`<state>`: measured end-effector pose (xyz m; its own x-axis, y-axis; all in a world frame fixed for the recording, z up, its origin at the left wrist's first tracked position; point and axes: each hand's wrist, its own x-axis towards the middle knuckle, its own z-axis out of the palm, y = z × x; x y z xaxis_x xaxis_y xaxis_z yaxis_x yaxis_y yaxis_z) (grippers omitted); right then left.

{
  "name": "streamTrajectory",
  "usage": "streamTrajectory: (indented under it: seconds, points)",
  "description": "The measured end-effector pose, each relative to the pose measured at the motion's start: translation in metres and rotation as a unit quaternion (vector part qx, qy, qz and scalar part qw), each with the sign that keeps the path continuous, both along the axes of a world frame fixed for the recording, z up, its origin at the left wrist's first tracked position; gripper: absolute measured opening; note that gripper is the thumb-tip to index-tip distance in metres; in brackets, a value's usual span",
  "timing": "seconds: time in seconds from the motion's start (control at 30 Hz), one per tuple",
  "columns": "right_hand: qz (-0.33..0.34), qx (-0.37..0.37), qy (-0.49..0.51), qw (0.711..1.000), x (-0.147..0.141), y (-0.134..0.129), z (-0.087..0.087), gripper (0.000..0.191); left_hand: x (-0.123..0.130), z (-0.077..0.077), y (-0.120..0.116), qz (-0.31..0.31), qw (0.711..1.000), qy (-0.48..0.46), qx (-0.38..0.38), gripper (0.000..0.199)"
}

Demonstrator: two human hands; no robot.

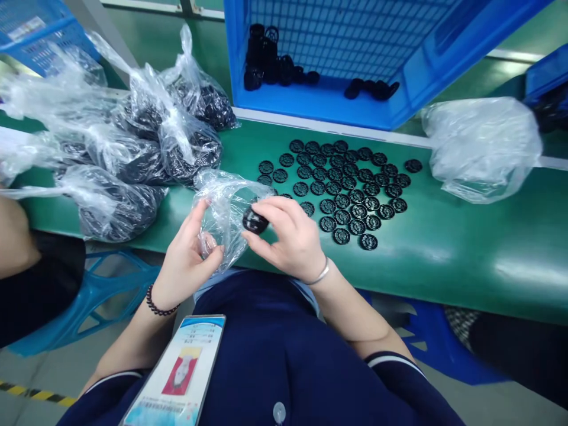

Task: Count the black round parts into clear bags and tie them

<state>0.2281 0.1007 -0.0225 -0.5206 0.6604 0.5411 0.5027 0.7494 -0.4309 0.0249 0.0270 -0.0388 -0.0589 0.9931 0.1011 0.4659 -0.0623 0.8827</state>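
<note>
My left hand grips one side of a clear plastic bag, whose mouth gapes towards the right. Between the thumb and fingers of my right hand is a black round plastic part, held at the bag's opening. Whether it is a single piece or a short stack I cannot tell. Just beyond my right hand, many similar black round plastic parts lie flat on the green table, spread in loose rows.
Several tied clear bags full of black parts are heaped at the left. A blue crate tipped towards me holds more black parts at the back. Clear empty bags lie at the right. Another person's arm is at the left edge.
</note>
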Motion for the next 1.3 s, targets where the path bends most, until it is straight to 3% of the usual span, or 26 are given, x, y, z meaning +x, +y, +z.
streamTrajectory:
  seconds: [0.1,0.23,0.37,0.47,0.67,0.8,0.93,1.03,1.17,1.3]
  points:
    - [-0.011,0.014,-0.038,0.999,-0.001,0.015,0.002,0.037,0.001,0.005,-0.003,0.012,0.998,-0.058,-0.009,0.08]
    - [-0.11,-0.016,-0.092,0.99,0.045,0.042,-0.005,0.025,-0.007,0.004,-0.005,0.061,0.991,-0.118,-0.016,0.076]
    - [-0.098,-0.091,-0.242,0.961,0.087,0.057,-0.024,0.022,-0.013,-0.001,-0.002,0.071,0.987,-0.144,-0.024,0.072]
    - [-0.105,-0.129,-0.29,0.942,0.093,0.056,-0.036,0.026,-0.013,-0.003,0.002,0.056,0.989,-0.135,-0.017,0.07]
    - [-0.098,-0.107,-0.222,0.964,0.069,0.037,-0.036,0.037,-0.009,-0.001,0.004,0.052,0.989,-0.136,-0.013,0.07]
    - [-0.083,-0.133,-0.225,0.962,0.058,0.028,-0.045,0.036,-0.011,0.0,0.0,0.062,0.991,-0.115,-0.008,0.068]
    - [-0.1,-0.113,-0.21,0.966,0.06,0.026,-0.049,0.03,-0.017,-0.004,-0.004,0.064,0.994,-0.087,-0.004,0.07]
    - [-0.079,-0.079,-0.124,0.986,0.05,0.023,-0.035,0.028,-0.02,-0.008,-0.006,0.063,0.995,-0.078,-0.009,0.075]
    - [-0.009,-0.022,0.003,1.0,0.006,0.017,-0.007,0.028,-0.016,-0.009,-0.006,0.054,0.996,-0.075,-0.009,0.077]
    - [0.081,-0.018,-0.02,0.996,-0.031,0.022,0.004,0.031,-0.013,-0.005,-0.007,0.06,0.995,-0.076,-0.009,0.076]
